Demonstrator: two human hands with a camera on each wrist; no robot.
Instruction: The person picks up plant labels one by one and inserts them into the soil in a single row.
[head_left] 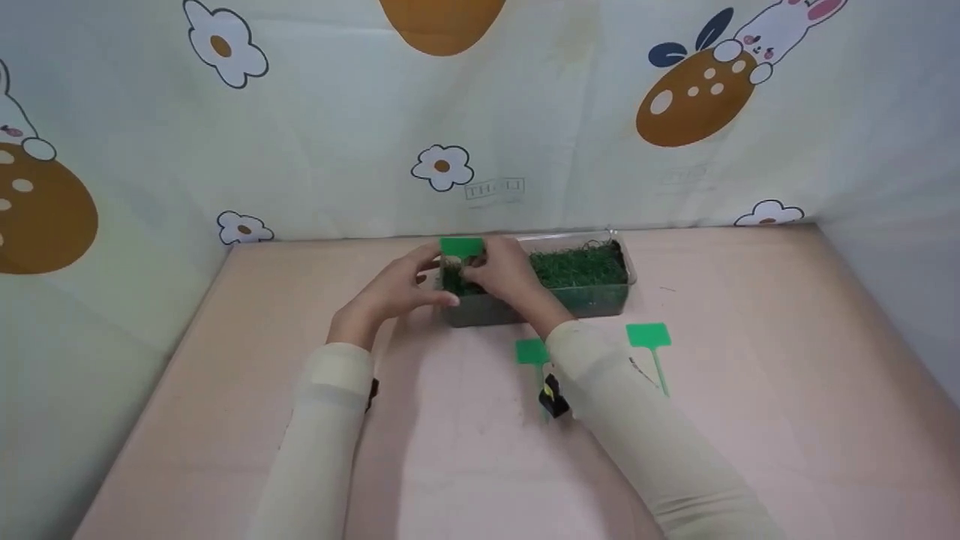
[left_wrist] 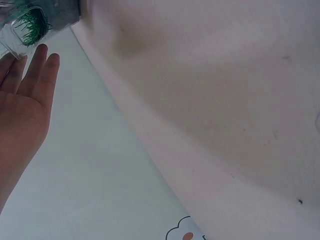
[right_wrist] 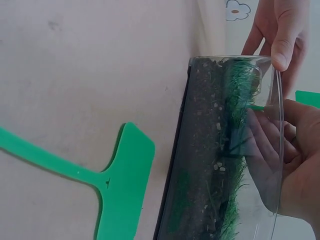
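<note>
A clear plastic planter box (head_left: 491, 311) holds dark soil and green grass (head_left: 577, 266). My right hand (head_left: 514, 274) is over its left part, pinching the stem of a green T-shaped plant label (head_left: 461, 246) low down. In the right wrist view, the stem goes down toward the grass; its tip is hidden. My left hand (head_left: 394, 289) rests at the box's left end, thumb by the front corner. Its fingers (left_wrist: 42, 75) look straight against the end wall in the left wrist view.
Two more green plant labels lie on the pink tabletop: one (head_left: 648, 335) to the right, another (head_left: 531, 351) partly behind the right wrist's black camera (head_left: 553, 397). A patterned cloth wall (head_left: 330, 150) rises behind the box.
</note>
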